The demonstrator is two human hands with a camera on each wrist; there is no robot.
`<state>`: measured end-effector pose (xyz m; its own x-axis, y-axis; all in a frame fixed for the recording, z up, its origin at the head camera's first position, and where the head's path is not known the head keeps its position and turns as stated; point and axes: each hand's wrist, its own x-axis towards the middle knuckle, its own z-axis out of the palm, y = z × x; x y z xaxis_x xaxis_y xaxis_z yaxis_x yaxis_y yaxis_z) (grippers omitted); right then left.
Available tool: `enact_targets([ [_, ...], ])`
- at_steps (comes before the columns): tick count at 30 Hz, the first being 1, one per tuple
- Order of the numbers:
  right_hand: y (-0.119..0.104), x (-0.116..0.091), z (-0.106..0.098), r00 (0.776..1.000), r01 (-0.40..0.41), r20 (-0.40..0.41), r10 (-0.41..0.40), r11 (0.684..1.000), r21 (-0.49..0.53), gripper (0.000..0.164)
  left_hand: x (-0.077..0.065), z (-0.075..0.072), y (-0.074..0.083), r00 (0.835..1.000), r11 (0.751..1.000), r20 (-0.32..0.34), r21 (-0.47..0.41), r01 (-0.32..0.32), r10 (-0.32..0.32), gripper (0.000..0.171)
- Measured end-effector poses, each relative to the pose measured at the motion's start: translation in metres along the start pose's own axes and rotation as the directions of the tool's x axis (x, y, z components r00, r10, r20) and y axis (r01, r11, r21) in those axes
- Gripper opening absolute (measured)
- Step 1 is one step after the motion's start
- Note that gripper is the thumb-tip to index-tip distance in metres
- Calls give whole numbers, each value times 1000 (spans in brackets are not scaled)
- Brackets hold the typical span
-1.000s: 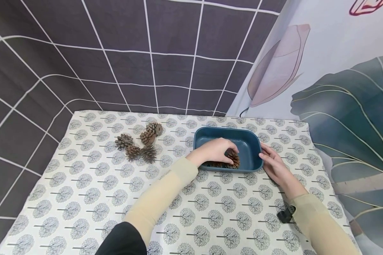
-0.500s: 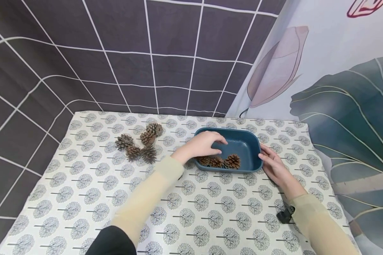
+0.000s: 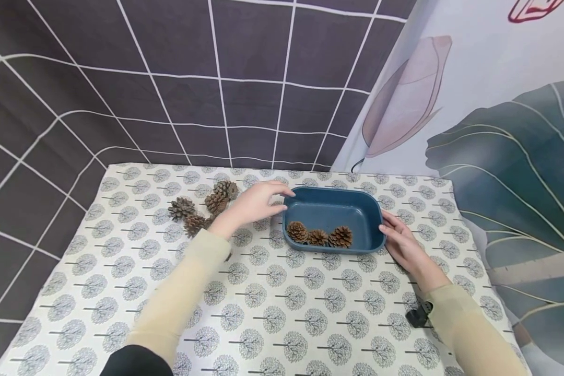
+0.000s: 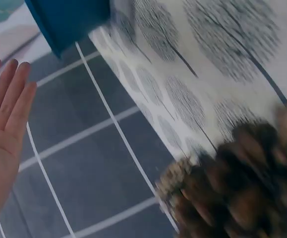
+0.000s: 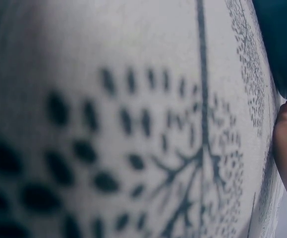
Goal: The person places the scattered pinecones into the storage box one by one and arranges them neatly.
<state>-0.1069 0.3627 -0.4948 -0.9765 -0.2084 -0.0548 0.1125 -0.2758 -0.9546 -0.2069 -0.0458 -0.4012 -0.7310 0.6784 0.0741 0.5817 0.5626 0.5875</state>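
A dark blue rectangular bin point(image 3: 331, 196) stands on the patterned cloth, with three brown pine cones point(image 3: 340, 236) in a row along its near wall. My left hand point(image 3: 258, 202) is off the bin's left end, its fingers extended and nothing in them. Behind that hand lies a cluster of several pine cones point(image 3: 182, 208), partly covered by the hand and wrist. In the left wrist view, a pine cone point(image 4: 237, 183) looms close at the lower right, and the open palm point(image 4: 4, 124) is at the left. My right hand point(image 3: 401, 243) holds the bin's right end, thumb at the rim.
A white cloth point(image 3: 272, 292) printed with grey trees covers the table. Dark tiled-pattern fabric point(image 3: 249, 104) hangs behind it, and a curtain with large leaves point(image 3: 512, 156) hangs to the right. A small black device point(image 3: 418, 316) sits at the right wrist.
My left hand has let go of a pine cone in the bin, drawn out over the left rim and moved left toward the cluster. My right hand has stayed on the bin.
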Motion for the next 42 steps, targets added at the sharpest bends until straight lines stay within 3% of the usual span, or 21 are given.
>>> enact_targets([
  [8,1,1,-1,1000,-4,1,4,1000,12,48,-34,-21,-26,991,997,-115,-35,64,-68,37],
  [16,2,2,-3,1000,10,16,-11,999,32,46,-68,-41,-54,983,989,-113,2,145,-144,38],
  [27,1,2,-2,1000,7,7,-7,1000,28,48,-111,-69,-82,956,967,-167,40,253,-243,40],
  [33,0,2,-1,1000,7,5,-7,999,34,46,-132,-75,-95,942,962,-224,55,269,-250,40],
  [42,0,2,-1,1000,4,6,-4,1000,24,47,-158,-76,-114,914,937,-225,19,350,-337,49],
])
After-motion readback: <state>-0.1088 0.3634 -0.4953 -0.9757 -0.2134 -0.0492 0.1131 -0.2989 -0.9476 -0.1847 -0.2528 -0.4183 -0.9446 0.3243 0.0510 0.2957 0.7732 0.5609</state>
